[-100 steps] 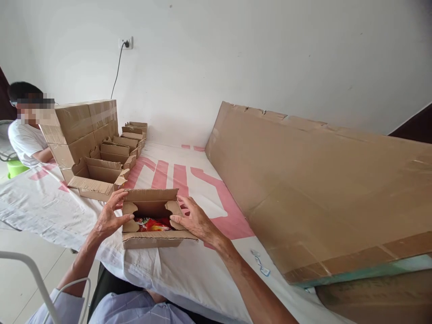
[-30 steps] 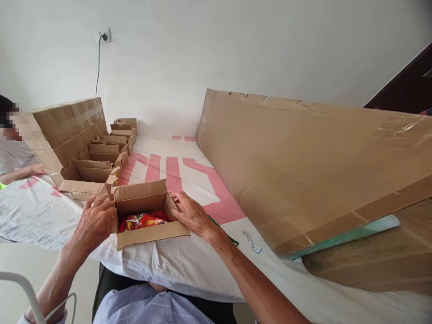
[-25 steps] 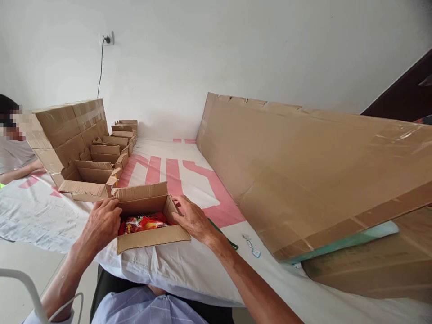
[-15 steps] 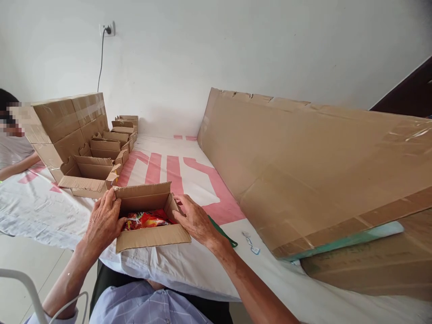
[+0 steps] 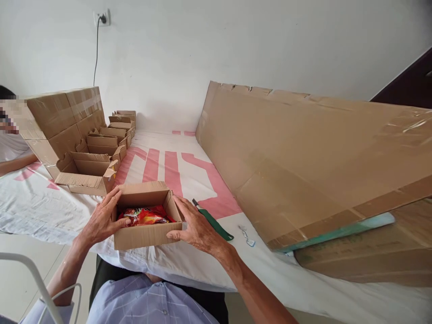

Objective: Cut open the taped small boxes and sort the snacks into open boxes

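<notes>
Before me on the cloth sits a small cardboard box (image 5: 145, 237), its top open. Inside lie shiny red packets (image 5: 145, 216) with dark and yellow print. My left hand (image 5: 103, 216) grips the box's left end, thumb over the near edge and fingers along the side. At the other end, my right hand (image 5: 194, 227) holds the right wall, with its thumb against the front and its fingers at the far corner. Just beyond my right hand lies a green-handled tool (image 5: 214, 223) with a dark tip, partly hidden by that hand.
Several open cardboard boxes (image 5: 87, 182) stand in a row at left, beside a stack of taped cartons (image 5: 56, 119). A large cardboard panel (image 5: 297, 166) leans along the right. A small blue-and-white item (image 5: 248, 238) lies near it. Another person's arm (image 5: 16, 165) shows far left.
The near flap of the box, folded outward before, now stands more upright. My right thumb has moved to the box's front, and more of the green-handled tool shows.
</notes>
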{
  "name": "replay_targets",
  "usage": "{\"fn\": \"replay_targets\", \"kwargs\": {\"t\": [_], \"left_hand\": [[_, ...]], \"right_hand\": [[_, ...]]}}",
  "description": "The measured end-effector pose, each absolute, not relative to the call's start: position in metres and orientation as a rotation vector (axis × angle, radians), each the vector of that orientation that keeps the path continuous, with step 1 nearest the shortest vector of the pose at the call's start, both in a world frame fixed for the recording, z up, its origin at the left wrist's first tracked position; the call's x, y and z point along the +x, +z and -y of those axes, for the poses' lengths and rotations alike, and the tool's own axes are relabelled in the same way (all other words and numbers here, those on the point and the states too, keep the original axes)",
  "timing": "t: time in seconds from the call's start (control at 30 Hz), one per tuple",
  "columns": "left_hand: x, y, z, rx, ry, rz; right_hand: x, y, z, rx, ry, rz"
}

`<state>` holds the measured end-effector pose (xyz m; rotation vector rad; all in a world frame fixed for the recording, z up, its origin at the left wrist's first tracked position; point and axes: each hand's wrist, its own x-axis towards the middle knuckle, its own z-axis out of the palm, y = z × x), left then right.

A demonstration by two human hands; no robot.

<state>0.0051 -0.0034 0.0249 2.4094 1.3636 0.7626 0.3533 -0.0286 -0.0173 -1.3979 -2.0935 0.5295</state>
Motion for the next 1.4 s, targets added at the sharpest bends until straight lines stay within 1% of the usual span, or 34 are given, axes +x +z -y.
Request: {"fn": "replay_targets", "kwargs": {"t": [0.17,0.33,0.4,0.5,0.57,0.63,0.77,0.93,1.07,1.2,1.4], "left_hand": [[-0.008,0.016,0.004,2.312,0.826,-1.076],[0.001,0.021,0.024,2.410,0.763,-1.145],[0.006,0.024,0.032,2.427,0.756,-1.203],[0.010,0.027,0.040,2.444,0.754,-1.231],[0.011,0.028,0.041,2.455,0.752,-1.226],[0.011,0.028,0.041,2.459,0.757,-1.213],[0.010,0.027,0.040,2.447,0.756,-1.220],[0.007,0.024,0.035,2.412,0.752,-1.213],[0.004,0.022,0.028,2.371,0.764,-1.181],[0.001,0.019,0.020,2.328,0.751,-1.139],[0.000,0.015,0.015,2.298,0.751,-1.146]], "right_hand": [[0.347,-0.034,0.036,-1.347,0.276,2.084],[0.347,-0.047,0.050,-1.300,0.077,2.106],[0.350,-0.041,0.056,-1.281,0.044,2.112],[0.350,-0.015,0.060,-1.200,0.006,2.069],[0.345,0.007,0.061,-1.148,0.015,2.074],[0.336,0.026,0.057,-1.135,0.094,2.183],[0.312,0.046,0.035,-1.256,0.276,2.521],[0.290,0.044,0.000,-1.353,0.347,2.819],[0.282,0.041,-0.013,-1.382,0.309,2.936],[0.280,0.043,-0.015,-1.403,0.288,2.931],[0.279,0.047,-0.012,-1.426,0.237,2.750]]}}
